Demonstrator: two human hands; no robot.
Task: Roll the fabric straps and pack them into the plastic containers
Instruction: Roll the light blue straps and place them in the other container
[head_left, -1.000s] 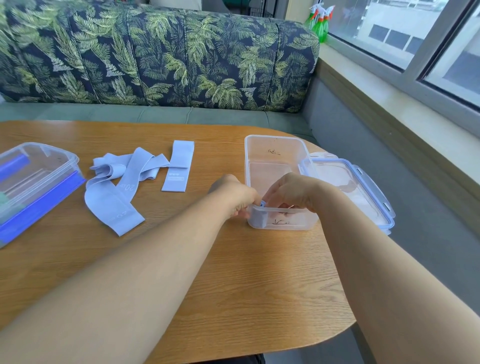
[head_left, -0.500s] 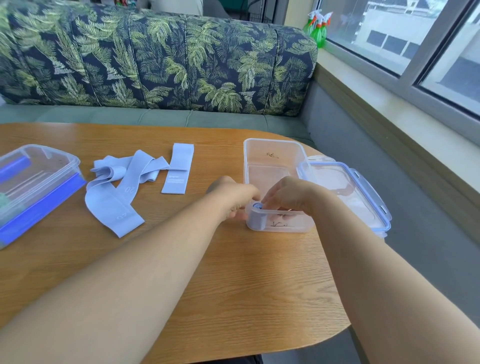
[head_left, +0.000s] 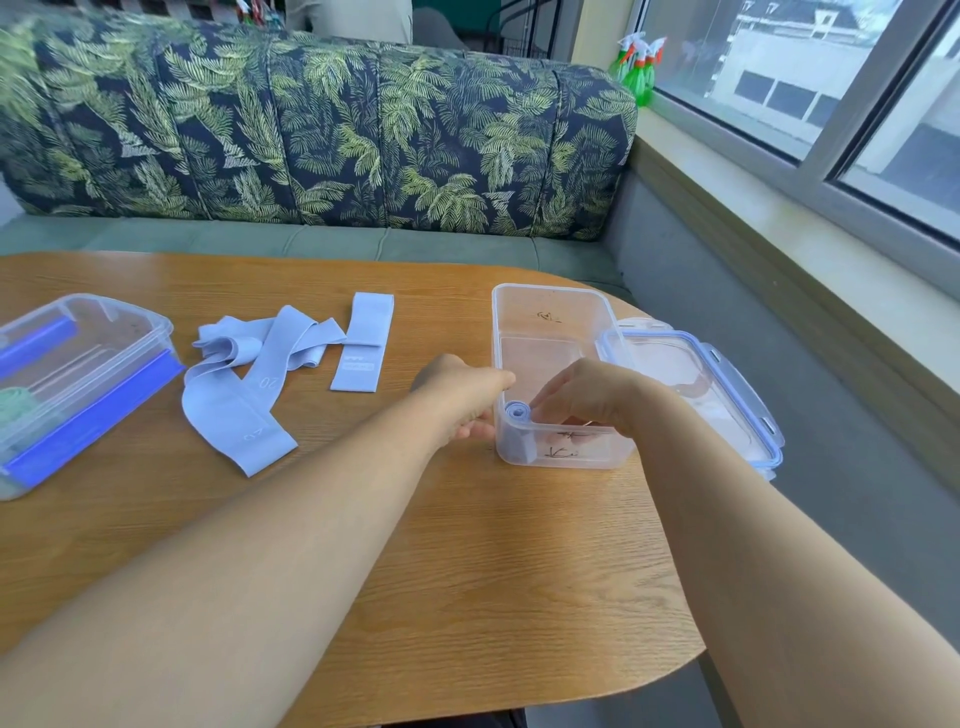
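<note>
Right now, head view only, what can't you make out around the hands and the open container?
All head view.
- right hand grip on the rolled strap: fingertips hidden behind the hand's own back inside the clear container; pinching or pressing, cannot tell.
- left hand fingers: hidden by its knuckles at the container's outer corner.
- second container: cut off by the left frame edge.
- marks on the near wall: too small to read.

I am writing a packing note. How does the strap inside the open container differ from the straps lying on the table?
The rolled strap is wound into a coil; the loose straps lie flat or folded. The rolled strap stands in the open container's near left corner, held by the right hand; the loose straps lie on the table, untouched. Both are pale blue fabric.
</note>
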